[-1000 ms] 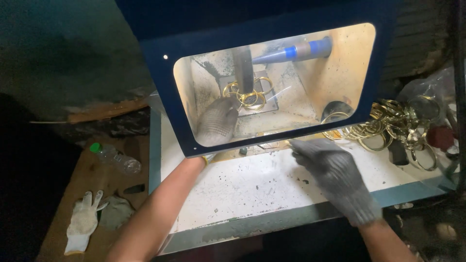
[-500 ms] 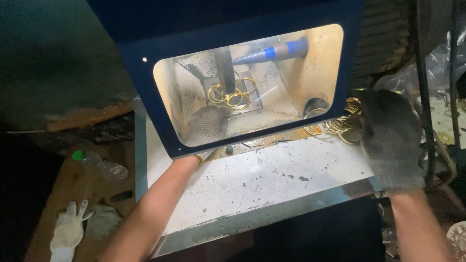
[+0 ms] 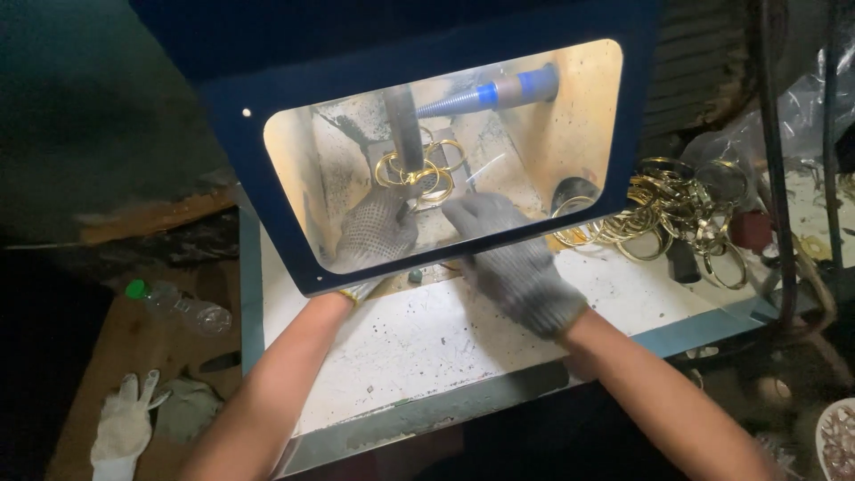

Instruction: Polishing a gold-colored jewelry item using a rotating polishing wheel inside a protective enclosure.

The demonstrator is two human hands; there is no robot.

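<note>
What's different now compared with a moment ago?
The right hand swung back from the pile of brass rings on the right and reached under the blue-framed window. The left hand stayed inside by the rings on the post.

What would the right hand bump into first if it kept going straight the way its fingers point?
Probably the gold rings hanging on the dark post inside the lit box. The right hand points up-left toward them, just beside the left hand. Depth is hard to judge.
</note>
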